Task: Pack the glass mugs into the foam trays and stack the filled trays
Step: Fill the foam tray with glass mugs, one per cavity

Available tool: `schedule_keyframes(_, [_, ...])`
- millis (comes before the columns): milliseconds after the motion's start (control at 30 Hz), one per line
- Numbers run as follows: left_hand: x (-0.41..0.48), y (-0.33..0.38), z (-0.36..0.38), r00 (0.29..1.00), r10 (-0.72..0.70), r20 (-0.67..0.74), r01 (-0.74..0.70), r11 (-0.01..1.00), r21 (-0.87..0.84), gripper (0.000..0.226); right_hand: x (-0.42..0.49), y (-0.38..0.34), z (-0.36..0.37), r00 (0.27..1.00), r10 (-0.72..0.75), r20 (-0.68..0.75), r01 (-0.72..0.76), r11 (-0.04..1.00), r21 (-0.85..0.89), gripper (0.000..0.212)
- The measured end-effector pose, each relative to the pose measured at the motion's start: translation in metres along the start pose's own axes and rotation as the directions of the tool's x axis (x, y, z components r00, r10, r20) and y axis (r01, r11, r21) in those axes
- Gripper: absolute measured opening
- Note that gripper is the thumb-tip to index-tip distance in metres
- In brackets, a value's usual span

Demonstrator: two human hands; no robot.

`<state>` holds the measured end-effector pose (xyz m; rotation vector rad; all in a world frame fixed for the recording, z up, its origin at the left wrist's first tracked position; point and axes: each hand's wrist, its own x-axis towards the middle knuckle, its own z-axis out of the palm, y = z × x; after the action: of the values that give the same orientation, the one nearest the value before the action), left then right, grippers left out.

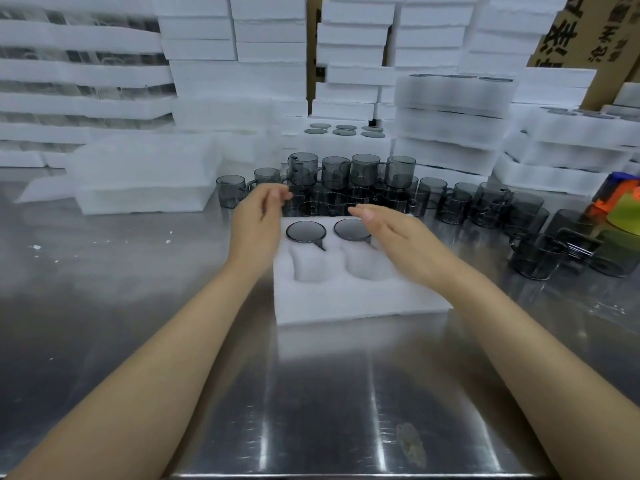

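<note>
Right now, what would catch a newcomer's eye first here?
The left hand and right hand hover by the far end of a foam tray on the steel table, with two grey mugs seated in its far pockets. Behind it crowd loose mugs, and stacked trays wall the back.

The right hand covers the right-hand pockets of the white foam tray, so their contents cannot be told. The fingers of the left hand are motion-blurred against the smoky grey glass mugs; contact is unclear. At the right edge of the shiny steel table, an orange-and-green plastic object is cut off. The white foam stacks at far left are blurred.
</note>
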<state>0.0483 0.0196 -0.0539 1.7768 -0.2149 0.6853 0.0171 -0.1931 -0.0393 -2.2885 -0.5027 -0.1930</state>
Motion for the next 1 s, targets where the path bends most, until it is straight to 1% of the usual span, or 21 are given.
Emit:
schedule_keyframes(33, [0.002,-0.007,-0.003,1.0,-0.002,0.001,0.002,0.998,0.056,0.025,0.0,0.0,-0.001,1.0,-0.012,-0.025,0.011,1.0,-0.007,0.046])
schedule_keyframes(67, [0.003,-0.015,-0.004,0.999,0.017,0.031,-0.021,0.988,0.152,0.026,0.001,0.0,-0.001,0.999,-0.023,-0.035,0.022,0.999,-0.029,0.046])
schedule_keyframes(100, [0.004,-0.023,-0.006,0.995,0.038,0.087,-0.059,0.967,0.249,0.027,0.001,0.0,0.0,0.999,-0.031,-0.032,0.029,0.998,-0.054,0.046])
schedule_keyframes(133, [0.005,-0.03,-0.007,0.987,0.055,0.153,-0.1,0.947,0.306,0.03,0.001,0.001,0.0,0.999,-0.037,-0.02,0.035,0.996,-0.079,0.046])
schedule_keyframes(267, [0.013,-0.045,-0.01,0.922,0.123,0.366,-0.265,0.891,0.369,0.051,0.002,0.002,0.003,0.999,-0.047,0.003,0.047,0.99,-0.134,0.048])
schedule_keyframes(300, [0.015,-0.047,-0.011,0.904,0.121,0.409,-0.29,0.878,0.381,0.056,0.003,0.002,0.003,0.999,-0.048,0.003,0.048,0.989,-0.14,0.048])
schedule_keyframes(367, [0.017,-0.051,-0.012,0.882,0.078,0.465,-0.286,0.873,0.396,0.064,0.004,0.002,0.003,0.998,-0.056,0.006,0.057,0.986,-0.159,0.048])
schedule_keyframes(433, [0.018,-0.054,-0.012,0.877,0.033,0.479,-0.252,0.881,0.4,0.065,0.005,0.003,0.003,0.998,-0.063,0.009,0.063,0.981,-0.184,0.048])
schedule_keyframes(533, [0.019,-0.057,-0.01,0.879,-0.003,0.477,-0.218,0.888,0.406,0.059,0.005,0.004,0.005,0.998,-0.056,0.015,0.058,0.975,-0.213,0.048])
schedule_keyframes(633, [0.02,-0.059,-0.009,0.886,0.003,0.463,-0.219,0.883,0.415,0.051,0.006,0.004,0.004,0.998,-0.064,0.028,0.068,0.971,-0.231,0.047])
schedule_keyframes(667, [0.02,-0.059,-0.007,0.893,0.01,0.451,-0.219,0.884,0.413,0.046,0.006,0.004,0.004,0.997,-0.073,0.03,0.079,0.969,-0.235,0.046])
schedule_keyframes(767, [0.021,-0.056,-0.004,0.926,-0.009,0.378,-0.131,0.931,0.341,0.022,0.006,0.005,0.004,0.996,-0.082,0.03,0.087,0.964,-0.251,0.046])
schedule_keyframes(800, [0.021,-0.056,-0.004,0.93,-0.007,0.368,-0.127,0.933,0.338,0.02,0.006,0.006,0.004,0.996,-0.081,0.031,0.086,0.962,-0.26,0.047])
schedule_keyframes(867, [0.021,-0.054,-0.006,0.921,0.008,0.389,-0.167,0.912,0.375,0.022,0.006,0.006,0.004,0.996,-0.079,0.033,0.085,0.959,-0.27,0.047])
schedule_keyframes(933, [0.018,-0.051,-0.011,0.917,0.025,0.399,-0.184,0.912,0.365,0.02,0.006,0.005,0.004,0.996,-0.075,0.043,0.084,0.96,-0.269,0.045])
schedule_keyframes(1000, [0.017,-0.045,-0.014,0.936,0.068,0.346,-0.197,0.914,0.354,0.017,0.005,0.004,0.004,0.996,-0.072,0.047,0.081,0.964,-0.253,0.045])
